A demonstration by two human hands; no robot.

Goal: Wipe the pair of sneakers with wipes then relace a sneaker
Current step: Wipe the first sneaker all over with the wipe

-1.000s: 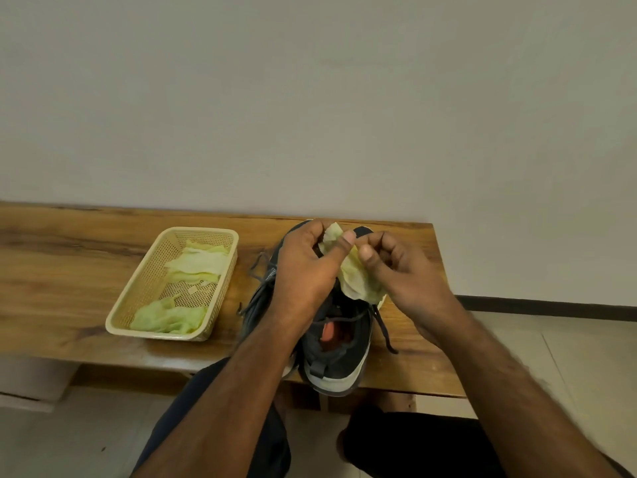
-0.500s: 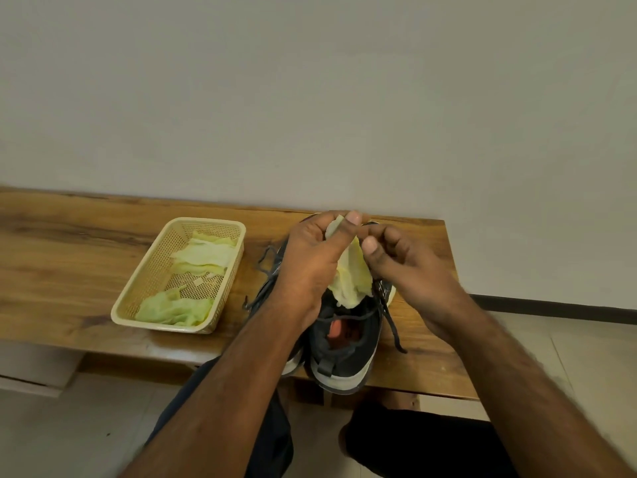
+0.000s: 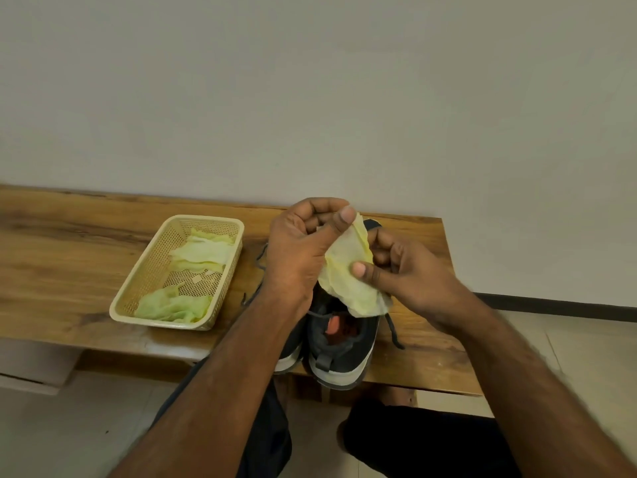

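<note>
Since earlier, we lift wipe [image 3: 348, 270] above sneakers [image 3: 339, 343]; left hand [image 3: 296, 257] and right hand [image 3: 403, 270] pinch opposite edges; spread flat before wiping.

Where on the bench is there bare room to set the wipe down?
Bare bench lies left of the basket, and a narrower strip right of the sneakers up to the bench end. The middle is crowded: basket, sneakers, loose laces, and both hands holding the wipe.
</note>
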